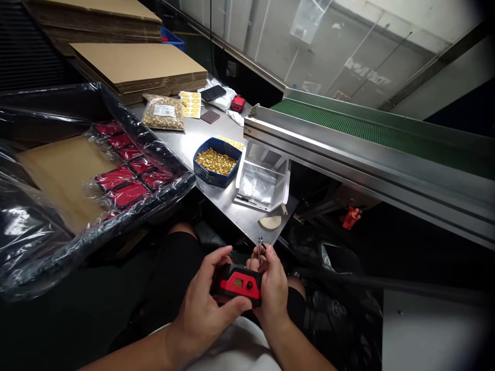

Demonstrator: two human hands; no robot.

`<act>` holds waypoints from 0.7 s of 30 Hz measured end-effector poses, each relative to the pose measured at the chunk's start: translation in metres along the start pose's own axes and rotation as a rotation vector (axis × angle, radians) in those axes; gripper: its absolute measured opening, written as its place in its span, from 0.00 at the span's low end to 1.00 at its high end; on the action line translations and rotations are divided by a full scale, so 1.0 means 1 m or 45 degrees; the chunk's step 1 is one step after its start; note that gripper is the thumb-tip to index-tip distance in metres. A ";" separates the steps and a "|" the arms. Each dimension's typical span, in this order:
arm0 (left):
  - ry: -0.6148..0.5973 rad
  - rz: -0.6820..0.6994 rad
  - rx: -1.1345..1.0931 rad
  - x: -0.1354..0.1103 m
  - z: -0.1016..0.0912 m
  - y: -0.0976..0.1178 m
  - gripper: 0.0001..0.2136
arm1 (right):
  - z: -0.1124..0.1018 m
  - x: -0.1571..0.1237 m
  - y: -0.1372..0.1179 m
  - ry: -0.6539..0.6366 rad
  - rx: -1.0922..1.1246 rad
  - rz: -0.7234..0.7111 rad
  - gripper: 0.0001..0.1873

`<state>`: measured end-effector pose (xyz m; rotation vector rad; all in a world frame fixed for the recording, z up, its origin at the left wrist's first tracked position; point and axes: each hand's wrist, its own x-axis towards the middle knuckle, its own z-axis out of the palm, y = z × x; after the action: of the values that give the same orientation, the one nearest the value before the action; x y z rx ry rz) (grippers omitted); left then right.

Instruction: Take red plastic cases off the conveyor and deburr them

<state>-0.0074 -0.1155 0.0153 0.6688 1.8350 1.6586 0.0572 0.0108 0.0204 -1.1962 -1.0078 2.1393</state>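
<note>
Down over the lap, the left hand [204, 306] and right hand [271, 288] are both closed around a red-and-black device [237, 283], thumbs on its face, and the right hand also pinches a thin metal tool [260, 249] that points upward. Just beyond them the steel counter [193, 136] carries a blue bin of small gold parts [216, 164] beside a white tray [263, 181] — with a bag of gold parts [163, 112] farther back. To the left a plastic-lined box [127, 178] holds rows of red pieces, and a green conveyor [348, 121] runs off to the right.
</note>
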 end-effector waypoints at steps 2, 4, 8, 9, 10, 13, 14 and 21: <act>-0.058 0.074 0.037 0.003 -0.001 0.006 0.31 | 0.000 0.000 -0.002 -0.059 -0.023 -0.029 0.19; -0.101 0.089 0.031 0.005 -0.003 0.010 0.26 | 0.000 0.002 -0.005 -0.086 -0.056 -0.045 0.20; -0.023 -0.043 -0.136 0.005 -0.005 0.008 0.22 | -0.007 0.008 -0.009 -0.147 -0.120 -0.154 0.20; 0.011 -0.077 -0.219 0.005 -0.005 0.006 0.23 | -0.009 0.009 -0.009 -0.172 -0.116 -0.171 0.20; 0.037 -0.102 -0.309 0.004 -0.005 0.004 0.24 | -0.011 0.010 -0.008 -0.186 -0.102 -0.165 0.21; 0.018 -0.104 -0.515 0.003 -0.006 -0.001 0.25 | -0.011 0.011 -0.004 -0.062 0.013 -0.053 0.22; -0.022 -0.083 -0.542 0.003 -0.007 -0.002 0.24 | -0.010 0.010 -0.002 0.007 0.052 -0.017 0.22; -0.120 -0.015 -0.185 0.005 -0.012 0.002 0.17 | -0.004 0.011 -0.010 0.084 -0.035 -0.208 0.19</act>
<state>-0.0196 -0.1204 0.0179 0.6610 1.6326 1.7044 0.0561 0.0265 0.0217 -1.1478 -1.0704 1.9538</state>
